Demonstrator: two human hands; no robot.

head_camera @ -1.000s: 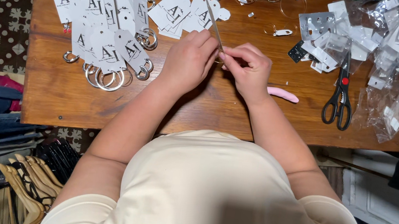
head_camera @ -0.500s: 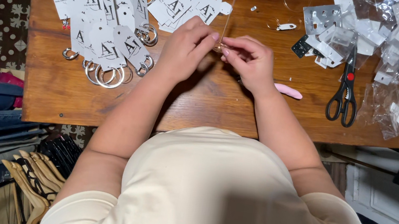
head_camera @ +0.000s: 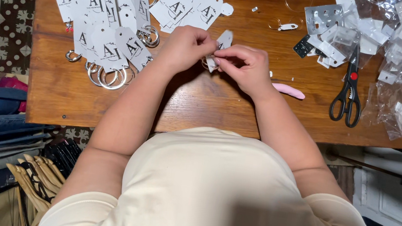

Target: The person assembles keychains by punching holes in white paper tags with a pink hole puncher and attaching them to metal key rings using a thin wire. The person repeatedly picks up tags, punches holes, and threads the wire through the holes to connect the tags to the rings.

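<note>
A: From the head view, what is the person doing?

B: Both hands are pinching together over the wooden table [head_camera: 107, 99]. The left hand [head_camera: 185, 47] and right hand [head_camera: 246, 67] are clamping a white card tag [head_camera: 222, 44] with a small ring, at twelve o'clock from the torso.

A: Which step?

B: Likely fastening an earring onto the tag; next calls for steady, fine fingertip pressure. Black scissors [head_camera: 348, 92] are lying at two o'clock.

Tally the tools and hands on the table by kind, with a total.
Scissors: 1
Pink tool: 1
Hands: 2, left hand and right hand, both pinching a white tag
Total: 4
</note>
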